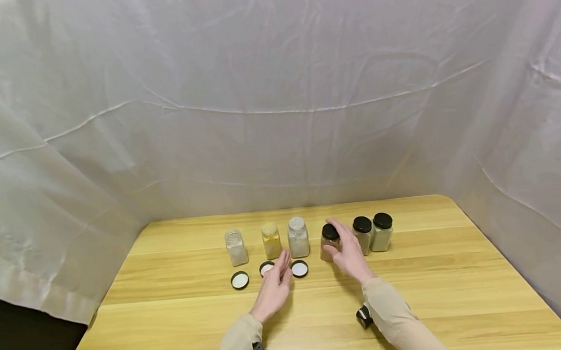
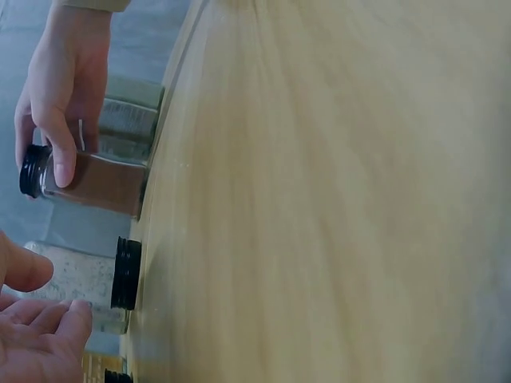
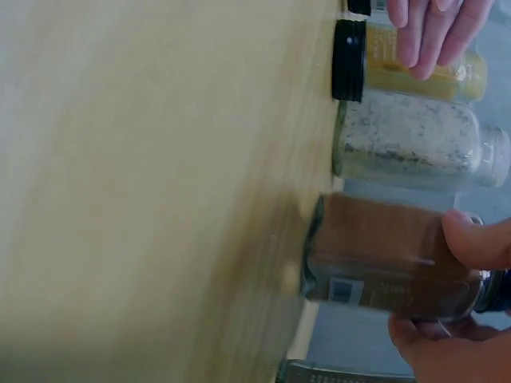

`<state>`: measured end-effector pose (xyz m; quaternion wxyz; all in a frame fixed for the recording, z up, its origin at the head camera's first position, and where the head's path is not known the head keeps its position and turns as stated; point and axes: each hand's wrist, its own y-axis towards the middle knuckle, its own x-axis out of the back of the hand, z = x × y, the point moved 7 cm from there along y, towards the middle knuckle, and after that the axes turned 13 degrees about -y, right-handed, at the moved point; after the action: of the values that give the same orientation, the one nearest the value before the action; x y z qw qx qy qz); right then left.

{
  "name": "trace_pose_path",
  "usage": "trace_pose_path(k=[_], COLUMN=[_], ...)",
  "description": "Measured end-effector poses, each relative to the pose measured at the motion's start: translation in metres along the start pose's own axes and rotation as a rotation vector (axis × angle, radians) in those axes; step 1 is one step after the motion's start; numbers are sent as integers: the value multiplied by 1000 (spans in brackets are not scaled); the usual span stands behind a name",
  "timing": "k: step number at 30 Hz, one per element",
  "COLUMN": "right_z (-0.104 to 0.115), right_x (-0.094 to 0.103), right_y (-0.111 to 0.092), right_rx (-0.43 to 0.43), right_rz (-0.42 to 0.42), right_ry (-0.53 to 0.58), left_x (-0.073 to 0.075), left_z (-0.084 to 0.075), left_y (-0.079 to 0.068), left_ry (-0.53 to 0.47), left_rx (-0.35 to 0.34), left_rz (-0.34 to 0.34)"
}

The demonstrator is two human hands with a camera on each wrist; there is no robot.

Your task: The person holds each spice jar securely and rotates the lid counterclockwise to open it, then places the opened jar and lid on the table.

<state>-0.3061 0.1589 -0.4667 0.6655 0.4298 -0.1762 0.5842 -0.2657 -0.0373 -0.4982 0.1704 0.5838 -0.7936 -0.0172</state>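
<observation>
A square glass jar of brown powder (image 1: 325,248) with a black lid stands upright on the right of the table's middle. My right hand (image 1: 352,257) grips it near the top, with the thumb (image 3: 479,239) on one side and fingers on the other. My left hand (image 1: 273,288) hovers with fingers extended, holding nothing. Close to it lie upturned black lids (image 1: 299,269) with white liners, one partly hidden behind the fingers. Behind them stand a lidless jar of yellow powder (image 1: 272,246) and a lidless jar of speckled whitish contents (image 1: 298,242).
Farther left, another lidless jar of pale contents (image 1: 237,250) stands behind its own upturned lid (image 1: 240,280). Right of my right hand are two black-lidded jars, one partly hidden (image 1: 362,227) and one greenish (image 1: 382,233). A pale curtain (image 1: 279,153) surrounds the wooden table (image 1: 443,294).
</observation>
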Motion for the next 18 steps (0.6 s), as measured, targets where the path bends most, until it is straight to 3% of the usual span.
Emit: trace_pose_path(k=[9,18], right_z=[-5,-9], right_x=[8,11], right_y=[-9,-20], right_rx=[-37,-54], right_rz=[83,130], right_ry=[99,168], left_x=[-2,-1], left_z=[-3,-6], left_y=[-1,-2], left_ry=[-5,-75], left_rx=[-12,-15], left_rz=[11,-12])
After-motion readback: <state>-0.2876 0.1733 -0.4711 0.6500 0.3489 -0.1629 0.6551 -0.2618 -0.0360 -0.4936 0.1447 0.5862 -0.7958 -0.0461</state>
